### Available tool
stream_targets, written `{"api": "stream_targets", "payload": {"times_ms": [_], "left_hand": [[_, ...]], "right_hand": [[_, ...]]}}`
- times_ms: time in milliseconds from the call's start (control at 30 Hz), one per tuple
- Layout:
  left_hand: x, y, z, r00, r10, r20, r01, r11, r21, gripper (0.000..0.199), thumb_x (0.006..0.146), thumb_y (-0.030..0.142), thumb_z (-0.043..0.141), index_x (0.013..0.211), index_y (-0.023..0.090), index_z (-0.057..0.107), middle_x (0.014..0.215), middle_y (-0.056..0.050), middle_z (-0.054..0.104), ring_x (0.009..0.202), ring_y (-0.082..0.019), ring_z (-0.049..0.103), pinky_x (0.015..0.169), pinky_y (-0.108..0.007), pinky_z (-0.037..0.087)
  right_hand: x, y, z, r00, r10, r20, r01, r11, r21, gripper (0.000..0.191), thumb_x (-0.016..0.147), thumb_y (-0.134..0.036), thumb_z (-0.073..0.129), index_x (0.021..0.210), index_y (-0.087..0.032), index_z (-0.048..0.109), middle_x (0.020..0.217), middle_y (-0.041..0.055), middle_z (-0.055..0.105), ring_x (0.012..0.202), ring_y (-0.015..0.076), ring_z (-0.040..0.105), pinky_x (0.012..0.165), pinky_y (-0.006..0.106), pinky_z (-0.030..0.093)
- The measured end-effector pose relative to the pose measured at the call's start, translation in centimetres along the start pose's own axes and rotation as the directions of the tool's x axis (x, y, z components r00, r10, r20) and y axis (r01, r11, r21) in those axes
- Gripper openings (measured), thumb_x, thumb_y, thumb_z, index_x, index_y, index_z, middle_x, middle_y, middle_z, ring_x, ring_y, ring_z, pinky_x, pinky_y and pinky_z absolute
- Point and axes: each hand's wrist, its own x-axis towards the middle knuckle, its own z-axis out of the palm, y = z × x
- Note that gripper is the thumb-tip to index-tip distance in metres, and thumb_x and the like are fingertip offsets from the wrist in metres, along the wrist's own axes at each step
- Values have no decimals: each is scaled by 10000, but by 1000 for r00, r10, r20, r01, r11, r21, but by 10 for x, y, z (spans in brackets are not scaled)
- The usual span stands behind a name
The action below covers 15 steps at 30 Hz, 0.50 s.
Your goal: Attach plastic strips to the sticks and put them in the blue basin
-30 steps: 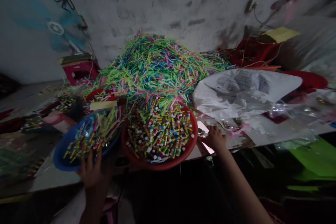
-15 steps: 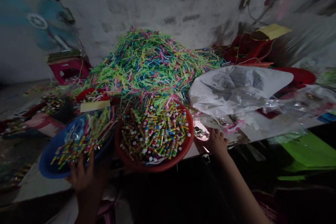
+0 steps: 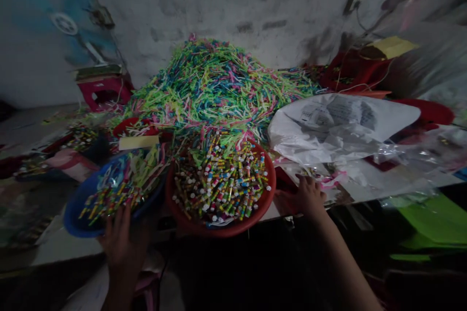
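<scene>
My left hand (image 3: 118, 238) is at the front rim of a blue basin (image 3: 71, 221), its fingers stretched towards small colourful tubes with strips (image 3: 116, 194) inside. No object shows in its grip. My right hand (image 3: 310, 198) is at the table edge, right of a red basin (image 3: 272, 175). Its thumb and bent fingers are round a dark red flat object (image 3: 285, 185), partly hidden by the hand. Many small tubes with white ends (image 3: 229, 182) fill the red basin.
Behind the basins rises a large heap of coloured strips (image 3: 219, 82). A white plastic bag (image 3: 328, 126) lies right of it. A pink stool (image 3: 104, 92) stands back left, a red one (image 3: 355, 70) back right. A green object (image 3: 434, 218) is low at right.
The view has shifted, so most things appear farther right. By my right hand, a bright, shiny surface showed earlier; a dark red one shows there now. My left hand stays at the blue basin.
</scene>
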Motion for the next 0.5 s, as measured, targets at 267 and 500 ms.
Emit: {"api": "stream_targets", "payload": {"times_ms": [267,500], "left_hand": [[9,75,-7,965,248,-79,-261,921,-288,404,865,324,511,1254,218,498,1273,-99,537,1194,-246,487,1039,-438,357],[66,147,18,926,376,20,-356,893,-275,281,858,240,493,1107,155,591,1100,-98,623,1068,-215,554,974,-362,412]], "right_hand": [[-22,-77,-66,832,-553,-42,551,815,179,290,868,-449,538,1074,-256,600,1079,63,624,948,248,559,775,388,376],[-30,-95,-51,825,-564,11,562,824,77,199,811,-267,605,1006,-226,610,1120,66,633,983,270,553,786,414,348]]}}
